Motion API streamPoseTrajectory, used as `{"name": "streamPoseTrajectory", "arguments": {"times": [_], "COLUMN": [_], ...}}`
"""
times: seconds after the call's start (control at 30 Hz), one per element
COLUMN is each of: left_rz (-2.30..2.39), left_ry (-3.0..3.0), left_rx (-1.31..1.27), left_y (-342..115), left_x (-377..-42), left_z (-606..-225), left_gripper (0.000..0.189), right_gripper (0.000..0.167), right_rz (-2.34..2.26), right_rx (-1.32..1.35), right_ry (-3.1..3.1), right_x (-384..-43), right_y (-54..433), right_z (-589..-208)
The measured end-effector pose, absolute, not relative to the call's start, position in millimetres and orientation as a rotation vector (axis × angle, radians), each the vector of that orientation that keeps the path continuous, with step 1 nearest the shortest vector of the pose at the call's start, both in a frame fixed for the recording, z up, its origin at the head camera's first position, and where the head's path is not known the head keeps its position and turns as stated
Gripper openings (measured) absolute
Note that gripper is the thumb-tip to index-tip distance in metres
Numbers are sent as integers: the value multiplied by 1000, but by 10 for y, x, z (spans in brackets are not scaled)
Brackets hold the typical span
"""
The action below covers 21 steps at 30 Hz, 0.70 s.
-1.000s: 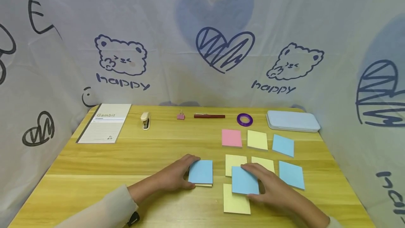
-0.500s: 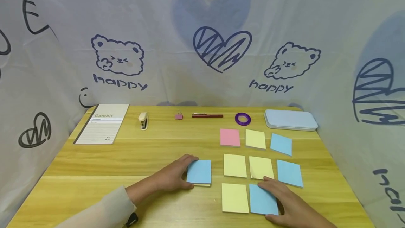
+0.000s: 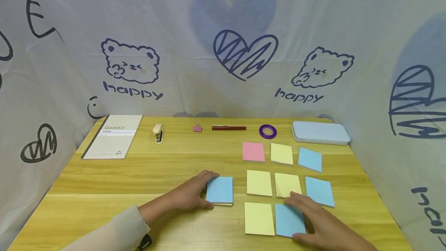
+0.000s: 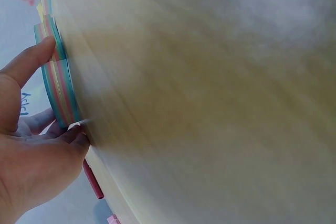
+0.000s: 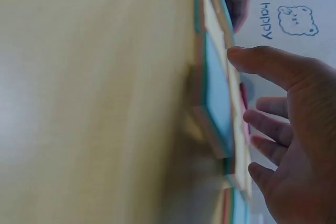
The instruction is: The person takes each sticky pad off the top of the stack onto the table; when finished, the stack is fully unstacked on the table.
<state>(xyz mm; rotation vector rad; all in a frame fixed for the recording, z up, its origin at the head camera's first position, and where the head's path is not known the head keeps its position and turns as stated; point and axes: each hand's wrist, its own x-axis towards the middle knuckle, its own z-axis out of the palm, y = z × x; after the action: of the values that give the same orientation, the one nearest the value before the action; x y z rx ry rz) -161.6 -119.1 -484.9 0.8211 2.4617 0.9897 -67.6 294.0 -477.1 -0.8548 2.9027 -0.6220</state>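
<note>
My left hand (image 3: 191, 193) holds a stack of sticky note pads (image 3: 219, 189) with a blue sheet on top, thumb on one edge and fingers on the opposite one. Teal, pink and yellow layers show along the stack's side (image 4: 60, 82) in the left wrist view. At the front right lies a blue sticky note pad (image 3: 289, 220), and my right hand (image 3: 322, 224) hovers at its right side. The right wrist view shows that hand's fingers (image 5: 270, 129) loosely spread, with a gap between them and the blue pad (image 5: 216, 95). A yellow pad (image 3: 259, 219) lies just left of it.
Behind are more pads: two yellow (image 3: 259, 183), (image 3: 287, 184) and a blue one (image 3: 319, 191), then a pink (image 3: 253, 152), a yellow (image 3: 282, 153) and a blue (image 3: 309, 159). Notebook (image 3: 112, 136), stapler (image 3: 158, 133), binder clip (image 3: 197, 128), pen (image 3: 229, 128), purple tape roll (image 3: 268, 131) and pencil case (image 3: 320, 132) line the back.
My right hand carried the blue pad right and toward me, set it beside the front yellow pad, and has loosened from it. The left hand stays on its stack.
</note>
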Motion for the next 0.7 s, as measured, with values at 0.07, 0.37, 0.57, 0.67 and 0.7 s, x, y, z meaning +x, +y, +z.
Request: {"name": "streamPoseTrajectory", "arguments": {"times": [0.07,0.37,0.57,0.67,0.7], "left_rz": [994,996,991,988,990], "left_ry": [2456,2454,2450,2449,2447], "left_rx": [824,834,836,843,847], "left_y": [-1189,-1195,-1200,-1205,-1207], "left_x": [-1613,-1602,-1601,-1602,-1602], "left_z": [-4848,-4857,-4860,-4860,-4859], "left_gripper": [87,88,88,87,87], "right_gripper": [77,81,90,96,97], "right_rz": [-645,-846,-850,-839,-834], "right_rx": [-879,-912,-951,-964,-970], "right_ry": [2885,2660,2554,2532,2529], "right_x": [-740,-1241,-1527,-1600,-1616], "right_y": [2901,2373,1847,1640,1584], "right_z": [-4723,-4670,-4739,-4778,-4789]}}
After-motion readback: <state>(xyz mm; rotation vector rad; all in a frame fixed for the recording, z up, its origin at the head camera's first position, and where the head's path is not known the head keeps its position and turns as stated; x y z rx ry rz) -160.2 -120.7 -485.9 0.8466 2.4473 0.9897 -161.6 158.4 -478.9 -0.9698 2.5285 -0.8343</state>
